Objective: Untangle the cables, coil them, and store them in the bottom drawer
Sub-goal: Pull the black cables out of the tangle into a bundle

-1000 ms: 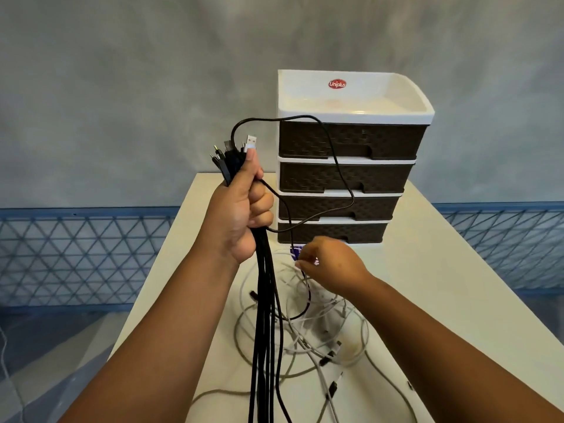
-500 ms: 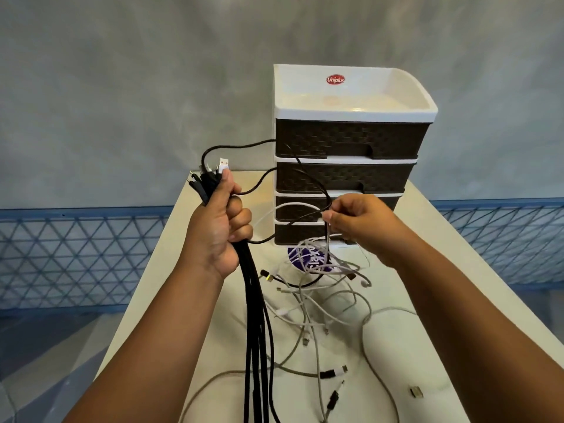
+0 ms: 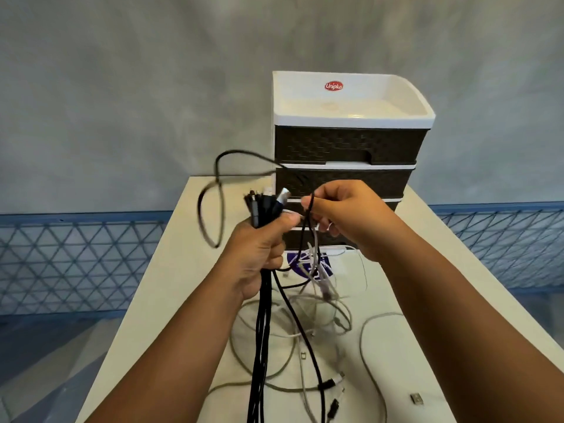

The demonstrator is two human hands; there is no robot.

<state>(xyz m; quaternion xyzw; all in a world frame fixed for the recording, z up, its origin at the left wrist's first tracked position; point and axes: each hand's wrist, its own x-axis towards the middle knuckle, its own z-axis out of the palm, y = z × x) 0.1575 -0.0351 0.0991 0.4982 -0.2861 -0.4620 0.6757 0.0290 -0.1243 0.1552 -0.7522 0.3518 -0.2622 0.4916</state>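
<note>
My left hand (image 3: 259,251) grips a bundle of black cables (image 3: 259,340) near their plug ends; the plugs stick up above my fist and the cords hang straight down off the frame's bottom. Close beside it, my right hand (image 3: 341,215) pinches a black cable and some white ones, lifting them above the table. A loose black loop (image 3: 210,206) swings out to the left. A tangle of white and grey cables (image 3: 308,325) lies on the white table (image 3: 171,285). Behind my hands stands the drawer unit (image 3: 348,148), all brown drawers shut; the bottom drawer is mostly hidden.
The drawer unit has a white tray top with a red logo. A purple round label (image 3: 308,264) lies on the table in front of it. A small USB plug (image 3: 416,399) sits near the table's front right. Blue mesh fencing (image 3: 67,264) runs behind the table.
My right hand rose from the pile with cables and moved left, close to my left hand. The black loop swung out to the left.
</note>
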